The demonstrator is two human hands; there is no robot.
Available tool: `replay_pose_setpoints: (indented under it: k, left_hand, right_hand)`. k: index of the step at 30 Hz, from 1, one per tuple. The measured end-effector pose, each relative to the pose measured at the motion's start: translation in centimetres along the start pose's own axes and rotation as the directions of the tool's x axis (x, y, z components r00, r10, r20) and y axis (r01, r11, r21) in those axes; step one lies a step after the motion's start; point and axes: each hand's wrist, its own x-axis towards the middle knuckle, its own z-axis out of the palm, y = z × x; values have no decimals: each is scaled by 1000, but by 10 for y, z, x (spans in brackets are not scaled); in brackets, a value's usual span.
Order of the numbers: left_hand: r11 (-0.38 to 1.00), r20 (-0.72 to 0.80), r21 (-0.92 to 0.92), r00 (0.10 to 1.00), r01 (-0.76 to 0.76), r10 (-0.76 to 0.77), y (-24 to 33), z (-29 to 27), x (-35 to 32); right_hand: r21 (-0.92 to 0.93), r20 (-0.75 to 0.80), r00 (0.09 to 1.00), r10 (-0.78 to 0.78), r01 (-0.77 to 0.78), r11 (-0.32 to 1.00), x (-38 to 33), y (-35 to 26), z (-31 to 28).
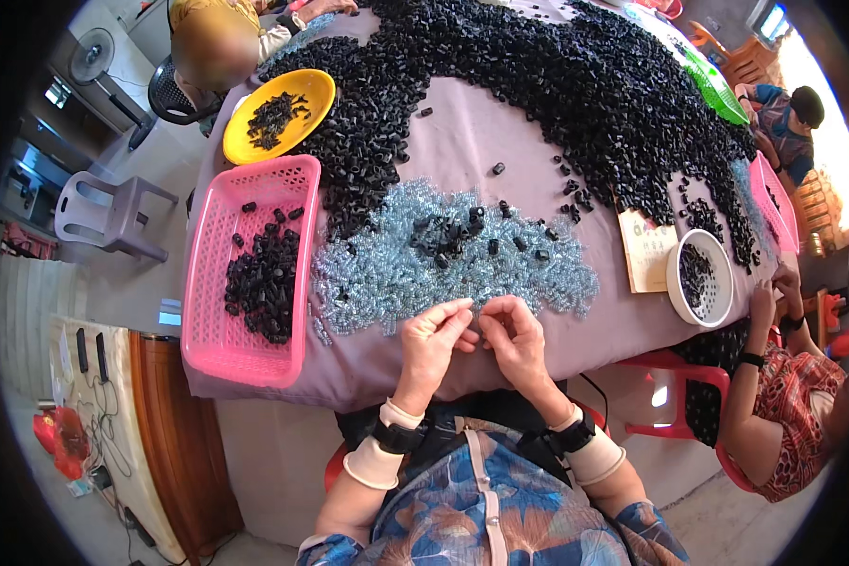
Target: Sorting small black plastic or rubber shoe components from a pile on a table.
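My left hand and my right hand meet just over the table's near edge, fingertips almost touching. Both are closed in a pinch, and whatever lies between the fingers is too small to make out. Right beyond them spreads a heap of small clear-bluish pieces, with some black cylindrical pieces lying on top. To the left of my hands stands a pink plastic basket that holds a pile of short black parts.
A huge mound of black parts covers the table's far side. A yellow bowl sits far left; a white colander and a booklet lie right. Other people sit around the table, one close on the right.
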Motion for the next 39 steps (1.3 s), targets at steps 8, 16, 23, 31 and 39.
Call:
replay_pose_setpoints:
  k: [8, 16, 23, 31, 39]
  left_hand:
    - [956, -37, -285, 996, 70, -84, -3, -3, -1]
    - [962, -11, -256, 995, 90, -97, -6, -9, -1]
    - [947, 56, -301, 993, 112, -100, -4, -12, 0]
    - [916, 122, -361, 983, 175, -140, -1, -16, 4]
    - [910, 147, -360, 976, 203, -160, -2, -20, 4]
  right_hand:
    - [93, -21, 1000, 4, -2, 996, -6, 0, 6]
    - [-232, 25, 978, -207, 208, 950, -8, -15, 10]
    - [-417, 112, 912, -394, 403, 815, -2, -23, 11]
    - [-289, 119, 966, -230, 256, 923, 4, -23, 7]
    - [56, 187, 972, 145, -157, 986, 14, -16, 1]
